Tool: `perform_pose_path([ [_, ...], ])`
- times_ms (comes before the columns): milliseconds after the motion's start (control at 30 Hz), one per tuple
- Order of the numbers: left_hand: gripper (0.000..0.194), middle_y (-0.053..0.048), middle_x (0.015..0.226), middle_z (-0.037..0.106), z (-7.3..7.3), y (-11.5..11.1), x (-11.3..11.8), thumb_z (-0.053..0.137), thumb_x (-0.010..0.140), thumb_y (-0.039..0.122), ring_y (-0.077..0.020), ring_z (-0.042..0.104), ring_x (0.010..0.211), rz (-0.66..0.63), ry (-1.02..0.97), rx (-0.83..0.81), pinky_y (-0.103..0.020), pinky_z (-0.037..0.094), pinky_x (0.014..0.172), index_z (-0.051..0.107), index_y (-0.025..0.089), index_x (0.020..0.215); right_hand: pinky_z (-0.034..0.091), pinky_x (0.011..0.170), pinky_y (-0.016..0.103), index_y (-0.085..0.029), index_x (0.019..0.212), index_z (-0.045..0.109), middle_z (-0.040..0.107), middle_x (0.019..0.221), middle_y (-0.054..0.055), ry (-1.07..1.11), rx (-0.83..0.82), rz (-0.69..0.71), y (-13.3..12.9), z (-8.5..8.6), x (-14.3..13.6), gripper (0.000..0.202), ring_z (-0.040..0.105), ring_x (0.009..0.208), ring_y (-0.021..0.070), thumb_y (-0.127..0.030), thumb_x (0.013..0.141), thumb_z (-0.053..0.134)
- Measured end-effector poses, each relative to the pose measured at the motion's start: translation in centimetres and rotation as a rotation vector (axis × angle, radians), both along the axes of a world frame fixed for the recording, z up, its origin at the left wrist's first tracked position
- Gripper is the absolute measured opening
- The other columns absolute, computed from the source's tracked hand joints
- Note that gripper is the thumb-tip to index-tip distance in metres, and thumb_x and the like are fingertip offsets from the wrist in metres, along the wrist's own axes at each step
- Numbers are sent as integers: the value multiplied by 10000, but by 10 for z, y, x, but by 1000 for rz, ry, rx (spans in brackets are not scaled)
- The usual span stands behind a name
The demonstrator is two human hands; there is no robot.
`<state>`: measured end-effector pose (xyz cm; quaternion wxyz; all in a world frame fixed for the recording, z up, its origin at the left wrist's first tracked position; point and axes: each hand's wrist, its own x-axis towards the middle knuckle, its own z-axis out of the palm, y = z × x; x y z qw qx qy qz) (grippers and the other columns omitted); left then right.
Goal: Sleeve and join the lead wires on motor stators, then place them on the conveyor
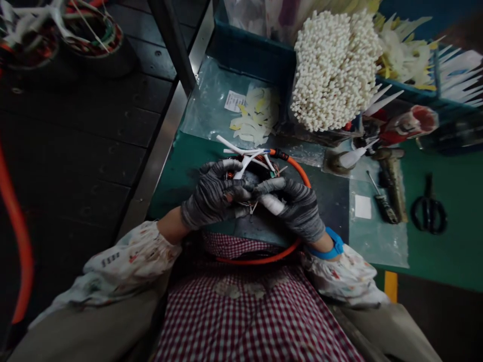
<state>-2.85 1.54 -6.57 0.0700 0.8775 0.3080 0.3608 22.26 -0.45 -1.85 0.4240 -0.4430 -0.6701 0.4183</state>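
Observation:
A motor stator (256, 229), dark and round with wire windings inside, stands at the table edge close to my lap. White sleeved leads (241, 150) and an orange cable (301, 168) come out over its far side, and the cable loops round to the right. My left hand (213, 193), in a grey striped glove, lies on the stator's left rim with fingers bent. My right hand (296, 203), gloved too with pale wrapped fingertips, closes at the near rim. Both sets of fingertips meet by a thin pale strand (253, 207); what they pinch is mostly hidden.
Behind are a bundle of white tubes (335, 70), blue bins (249, 55) and pale yellow strips (256, 115) on a plastic bag. To the right lie a hammer (391, 181), a screwdriver (384, 203), scissors (429, 213) and a glue bottle (352, 157). More stators (100, 55) stand at far left.

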Motion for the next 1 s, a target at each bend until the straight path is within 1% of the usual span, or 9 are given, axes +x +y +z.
perform_pose_path([
  [133, 236, -90, 1281, 782, 0, -2, -1, 910, 893, 467, -357, 679, 1321, 31, -8, -71, -562, 566, 1095, 823, 275, 1000, 691, 813, 326, -252, 1045, 863, 883, 973, 16, -18, 96, 116, -2, -8, 2, 74, 838, 851, 203, -297, 1003, 822],
  [233, 223, -72, 1145, 803, -2, -2, -2, 935, 869, 423, -362, 678, 1324, 16, 9, -109, -570, 575, 1127, 840, 291, 1021, 693, 836, 331, -258, 1052, 858, 877, 967, 20, -25, 229, 217, -4, -15, 5, 92, 836, 857, 193, -302, 1039, 778],
  [300, 224, -67, 1130, 800, -4, -2, -2, 948, 851, 445, -350, 697, 1294, 33, 12, -126, -544, 608, 1105, 840, 285, 965, 696, 873, 339, -258, 1094, 841, 879, 1004, 22, 5, 197, 165, -4, -17, 5, 99, 839, 908, 191, -277, 1051, 754],
  [433, 300, -102, 1327, 744, -4, -1, -3, 956, 830, 514, -343, 706, 1274, 70, -28, -119, -518, 651, 1052, 825, 249, 882, 704, 915, 371, -243, 1101, 827, 882, 1051, 29, 57, 47, 57, -4, -15, 0, 97, 837, 955, 209, -294, 1028, 788],
  [500, 292, -105, 1346, 739, -3, -2, -2, 950, 839, 497, -344, 694, 1287, 72, -9, -118, -538, 629, 1090, 819, 240, 883, 704, 926, 381, -235, 1087, 832, 881, 1045, 27, 71, 34, 40, -4, -15, -2, 108, 838, 955, 216, -312, 1016, 805],
  [633, 289, -85, 1234, 787, 0, -2, -3, 952, 840, 473, -345, 676, 1297, 57, 89, -124, -568, 577, 1162, 806, 224, 865, 693, 918, 368, -249, 1088, 834, 877, 1041, 15, 57, 33, 22, -5, -17, -4, 110, 830, 948, 201, -321, 1026, 779],
  [800, 268, -137, 1429, 695, -3, -3, -6, 931, 875, 481, -338, 679, 1325, 73, 22, -132, -515, 636, 1072, 831, 237, 924, 698, 870, 355, -245, 1097, 832, 885, 1034, 23, 84, 45, 47, -4, -16, -4, 103, 839, 920, 205, -298, 1014, 805],
  [900, 289, -112, 1300, 745, -3, -3, -4, 914, 882, 524, -331, 689, 1296, 77, 26, -171, -524, 637, 1072, 832, 254, 947, 700, 918, 383, -271, 1128, 836, 883, 1039, 26, 44, 101, 125, -3, -14, -2, 116, 839, 947, 211, -253, 1041, 761],
  [1000, 286, -85, 1180, 780, -2, -1, -2, 874, 907, 539, -323, 701, 1249, 64, -11, -163, -509, 638, 1057, 821, 258, 917, 684, 937, 406, -288, 1061, 857, 875, 1039, 29, -88, 159, 218, -6, -19, -2, 95, 823, 930, 217, -305, 1011, 779],
])
